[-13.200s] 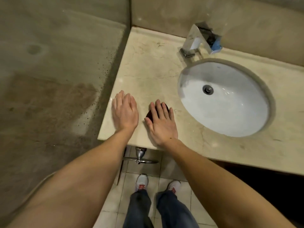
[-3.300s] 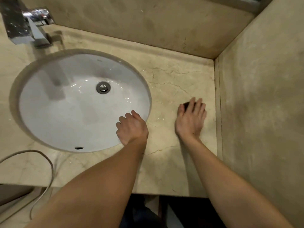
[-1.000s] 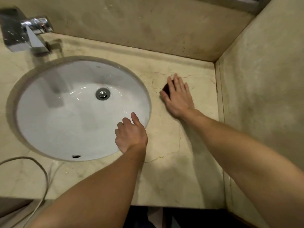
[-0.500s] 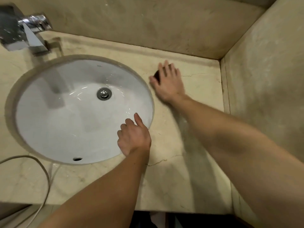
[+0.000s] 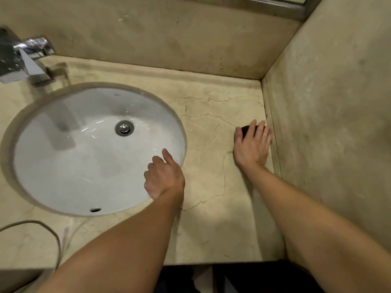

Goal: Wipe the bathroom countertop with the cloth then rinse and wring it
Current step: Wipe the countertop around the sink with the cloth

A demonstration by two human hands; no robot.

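Observation:
My right hand (image 5: 251, 144) lies flat with straight fingers on a small dark cloth (image 5: 245, 130), pressing it onto the beige marble countertop (image 5: 209, 229) close to the right side wall. Only a dark edge of the cloth shows between my thumb and forefinger. My left hand (image 5: 164, 178) rests on the right rim of the white oval sink (image 5: 63, 166), fingers loosely curled over the edge and holding nothing.
A chrome faucet (image 5: 25, 58) stands at the far left behind the sink. The drain (image 5: 124, 128) sits in the basin's middle. A thin hose or cable (image 5: 42, 229) loops over the counter's front left. Walls close in behind and on the right (image 5: 328, 123).
My right hand slid the cloth from the back of the counter near the sink's far right rim over to the right wall and nearer to me. My left hand stayed on the sink rim.

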